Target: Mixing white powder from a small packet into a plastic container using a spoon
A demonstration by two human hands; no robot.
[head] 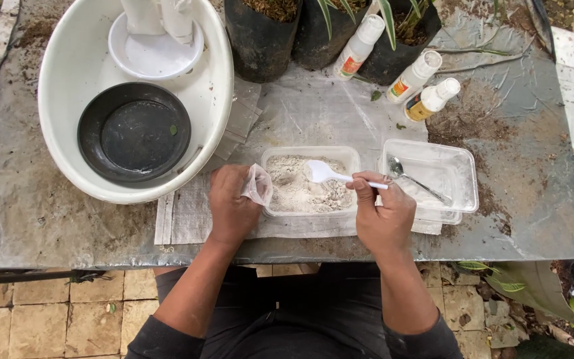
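My left hand (231,203) grips a small clear plastic bag (258,184) held open at the left rim of a clear rectangular tub (352,157) filled with pale grey powder (300,189). My right hand (383,209) holds a white plastic spoon (323,173) by its handle, the bowl of the spoon lying over the powder. Just right of it stands a second clear tub (460,176) with a metal spoon (410,176) inside.
A large white basin (68,100) at the back left holds a black round dish (134,131) and a white dish (155,53). Black plant pots (260,40) and three small white-capped bottles (413,76) stand at the back. The table's front edge is near my body.
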